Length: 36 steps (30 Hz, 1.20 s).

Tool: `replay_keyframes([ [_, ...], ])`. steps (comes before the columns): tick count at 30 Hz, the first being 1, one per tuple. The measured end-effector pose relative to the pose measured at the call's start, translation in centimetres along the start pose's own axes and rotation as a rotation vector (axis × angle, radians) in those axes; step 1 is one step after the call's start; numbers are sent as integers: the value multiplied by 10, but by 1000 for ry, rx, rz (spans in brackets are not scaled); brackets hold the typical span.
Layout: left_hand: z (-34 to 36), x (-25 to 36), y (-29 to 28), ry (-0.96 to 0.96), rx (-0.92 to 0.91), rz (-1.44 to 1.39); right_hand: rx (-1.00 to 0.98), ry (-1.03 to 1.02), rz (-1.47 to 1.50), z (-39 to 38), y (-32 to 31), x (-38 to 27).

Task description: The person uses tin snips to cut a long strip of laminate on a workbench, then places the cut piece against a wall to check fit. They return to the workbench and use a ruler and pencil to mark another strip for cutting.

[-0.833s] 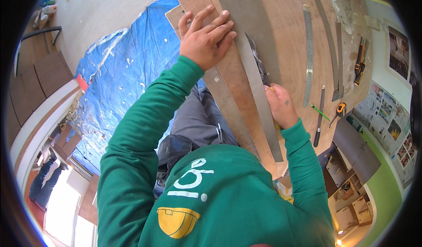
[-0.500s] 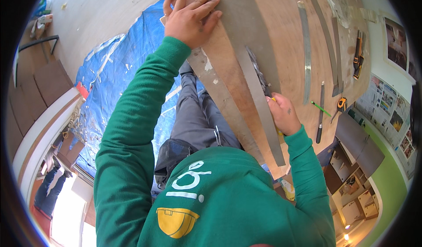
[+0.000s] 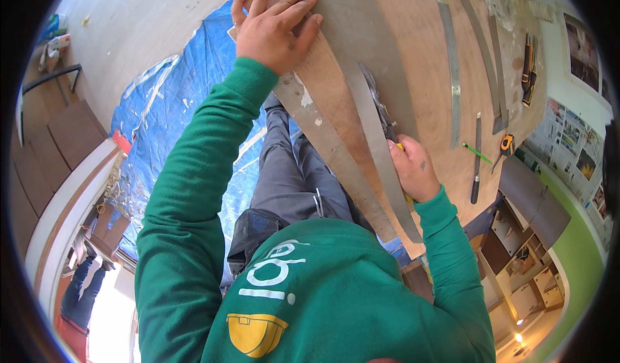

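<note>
My left hand (image 3: 276,24) lies with spread fingers over the far left edge of a brown wooden board and the grey sheet (image 3: 361,20) on it. My right hand (image 3: 414,169) is closed round the yellow handles of metal snips (image 3: 377,101), whose jaws point away from me at the sheet. A long, narrow grey strip (image 3: 382,157) runs along the left of the snips, its near end bent beside my right wrist. The strip partly hides the handles. Left of it, another grey-brown strip (image 3: 323,130) with pale patches lies along the table's edge.
On the wooden table lie a metal strip (image 3: 450,66), a file with a dark handle (image 3: 477,159), a green pencil (image 3: 476,150), a tape measure (image 3: 507,145) and orange-black cutters (image 3: 529,69). A wrinkled blue tarp (image 3: 174,104) covers floor at left. Newspaper (image 3: 571,143) hangs at right.
The snips and my right hand have edged slightly away from me, and the strip's near end has shifted a little right. My left hand stays spread in place. The view has shifted slightly.
</note>
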<state>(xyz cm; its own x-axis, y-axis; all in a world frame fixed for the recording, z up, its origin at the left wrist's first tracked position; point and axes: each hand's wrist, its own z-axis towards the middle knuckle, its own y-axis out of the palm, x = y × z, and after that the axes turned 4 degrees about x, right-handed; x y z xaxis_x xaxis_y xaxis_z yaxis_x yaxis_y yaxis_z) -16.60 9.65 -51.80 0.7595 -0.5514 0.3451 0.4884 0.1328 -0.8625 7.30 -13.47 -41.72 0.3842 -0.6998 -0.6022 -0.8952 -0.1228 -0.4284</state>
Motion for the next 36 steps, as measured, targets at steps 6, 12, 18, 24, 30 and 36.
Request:
replay_keyframes([
  [6, 0, -1, 1, 5, 13, -9, 19, 1, 27, 1, 1, 6],
  [12, 0, -2, 1, -8, 16, -50, 29, -64, -10, 2, 1, -5],
  [18, 0, -2, 1, 7, 11, -25, 34, -96, -4, 7, 2, -1],
  [24, 0, -3, 3, 10, 17, -31, 34, -42, 4, 8, 2, 3],
  [30, -1, -5, 3, 17, 12, -9, 33, -123, -2, 12, 2, -11],
  [36, 0, -2, 0, 5, 3, -25, 41, -126, -39, 13, 2, -11],
])
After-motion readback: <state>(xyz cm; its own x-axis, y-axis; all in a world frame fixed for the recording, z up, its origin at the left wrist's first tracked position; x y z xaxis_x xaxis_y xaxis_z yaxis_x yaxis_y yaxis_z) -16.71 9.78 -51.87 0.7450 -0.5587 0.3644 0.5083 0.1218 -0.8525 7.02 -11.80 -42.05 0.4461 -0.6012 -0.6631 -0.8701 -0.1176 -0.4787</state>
